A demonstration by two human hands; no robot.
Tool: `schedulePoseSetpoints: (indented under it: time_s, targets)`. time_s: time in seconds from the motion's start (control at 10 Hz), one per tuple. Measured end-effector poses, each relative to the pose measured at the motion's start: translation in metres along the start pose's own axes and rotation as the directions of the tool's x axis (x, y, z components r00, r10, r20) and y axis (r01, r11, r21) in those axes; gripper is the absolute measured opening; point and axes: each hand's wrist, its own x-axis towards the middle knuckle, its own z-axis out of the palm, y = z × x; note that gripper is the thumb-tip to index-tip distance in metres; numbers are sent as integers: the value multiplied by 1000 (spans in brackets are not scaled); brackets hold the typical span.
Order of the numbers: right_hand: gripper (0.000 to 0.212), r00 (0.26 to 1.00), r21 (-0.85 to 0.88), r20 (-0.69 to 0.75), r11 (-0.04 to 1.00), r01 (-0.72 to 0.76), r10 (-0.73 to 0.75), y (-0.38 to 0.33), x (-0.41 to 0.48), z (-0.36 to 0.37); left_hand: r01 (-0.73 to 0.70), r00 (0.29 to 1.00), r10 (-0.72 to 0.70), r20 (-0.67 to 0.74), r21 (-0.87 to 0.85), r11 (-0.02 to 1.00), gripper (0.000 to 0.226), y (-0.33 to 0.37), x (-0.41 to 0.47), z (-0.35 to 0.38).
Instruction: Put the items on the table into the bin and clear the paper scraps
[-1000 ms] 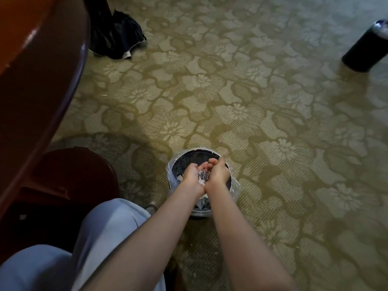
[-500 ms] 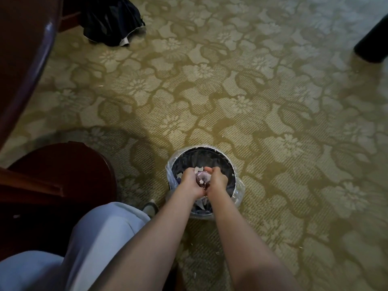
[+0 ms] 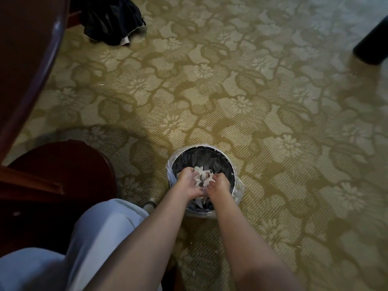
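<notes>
Two hands, the left hand (image 3: 189, 182) and right hand (image 3: 220, 184), clutch paper scraps (image 3: 202, 175) over the bin (image 3: 227, 159) at six o'clock; dumping seems underway, so next the fingers should loosen.

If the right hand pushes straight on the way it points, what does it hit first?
The right hand meets the paper scraps bunched between it and the left hand; beyond them, probably the bin liner, depth unclear.
</notes>
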Motion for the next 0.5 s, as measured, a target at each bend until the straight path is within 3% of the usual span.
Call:
schedulePoseSetpoints:
  time_s: [0.2,0.5]
  targets:
    - [37,1000,-45,7,999,5,-4,-7,-19,-7,-47,998,53,-29,172,984,31,5,-11,-1]
    - [37,986,-64,41,984,164,-161,-25,-45,-8,-202,979,203,32,326,924,39,28,-55,14]
